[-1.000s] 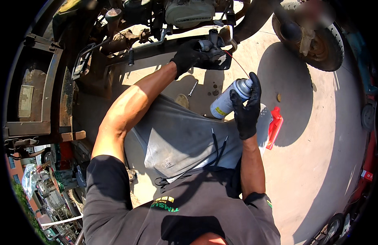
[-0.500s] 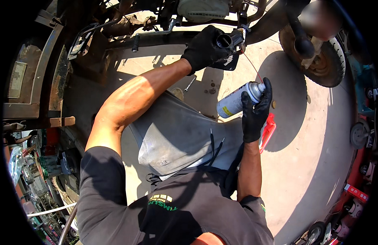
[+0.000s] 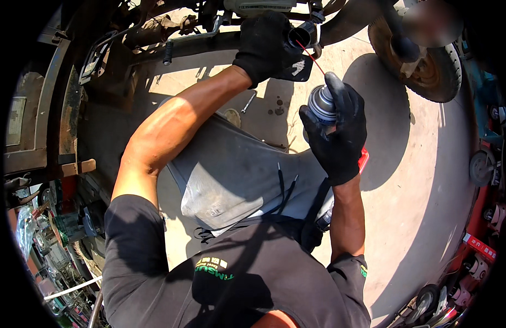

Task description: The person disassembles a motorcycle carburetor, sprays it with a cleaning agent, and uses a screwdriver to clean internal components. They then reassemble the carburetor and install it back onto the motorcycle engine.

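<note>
My left hand (image 3: 264, 49), in a black glove, grips a small dark metal part (image 3: 299, 31) with a round opening, at the top middle below the vehicle's engine. My gloved right hand (image 3: 335, 126) is closed round a spray can (image 3: 322, 101), its index finger over the top at the nozzle. A thin red straw (image 3: 313, 59) runs from the can up to the part's opening. A dark flat plate (image 3: 297, 71) hangs just below my left hand.
The vehicle frame (image 3: 201, 42) spans the top, with a tyre (image 3: 444, 74) at upper right and a rusty metal structure (image 3: 44, 131) at left. A wrench (image 3: 249, 101) lies on the concrete floor (image 3: 411, 191). A red object (image 3: 363, 159) is partly behind my right wrist. Assorted machinery lines both edges.
My left hand has risen with the part. My right hand has tipped the can upright and toward the camera, and the red straw now reaches the part's opening.
</note>
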Demonstrator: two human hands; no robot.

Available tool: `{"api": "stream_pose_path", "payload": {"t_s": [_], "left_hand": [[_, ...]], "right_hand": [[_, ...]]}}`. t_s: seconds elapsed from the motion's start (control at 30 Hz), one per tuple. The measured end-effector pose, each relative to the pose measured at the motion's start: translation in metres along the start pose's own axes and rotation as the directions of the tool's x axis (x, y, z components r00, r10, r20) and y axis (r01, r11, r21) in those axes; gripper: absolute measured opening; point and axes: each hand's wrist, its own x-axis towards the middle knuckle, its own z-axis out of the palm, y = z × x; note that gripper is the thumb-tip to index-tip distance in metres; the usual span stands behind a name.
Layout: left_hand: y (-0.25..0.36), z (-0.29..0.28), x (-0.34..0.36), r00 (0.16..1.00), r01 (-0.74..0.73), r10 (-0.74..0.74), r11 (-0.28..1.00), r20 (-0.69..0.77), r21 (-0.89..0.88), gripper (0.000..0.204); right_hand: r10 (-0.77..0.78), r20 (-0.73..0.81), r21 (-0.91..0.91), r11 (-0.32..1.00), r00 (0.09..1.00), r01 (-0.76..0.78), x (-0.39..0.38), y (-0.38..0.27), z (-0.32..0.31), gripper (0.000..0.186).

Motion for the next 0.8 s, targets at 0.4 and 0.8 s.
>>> {"api": "stream_pose_path", "payload": {"t_s": [0.4,0.8], "left_hand": [[0.001,0.004,0.002,1.000,-0.026,0.026,1.000,-0.017,0.001,0.060],[0.008,0.000,0.001,1.000,-0.006,0.006,1.000,0.017,-0.023,0.053]], "right_hand": [[-0.065,-0.043,-0.128,0.990,0.997,0.059,0.011,0.016,0.015,0.062],[-0.002,-0.042,-0.089,0.996,0.999,-0.001,0.003,0.015,0.006,0.065]]}}
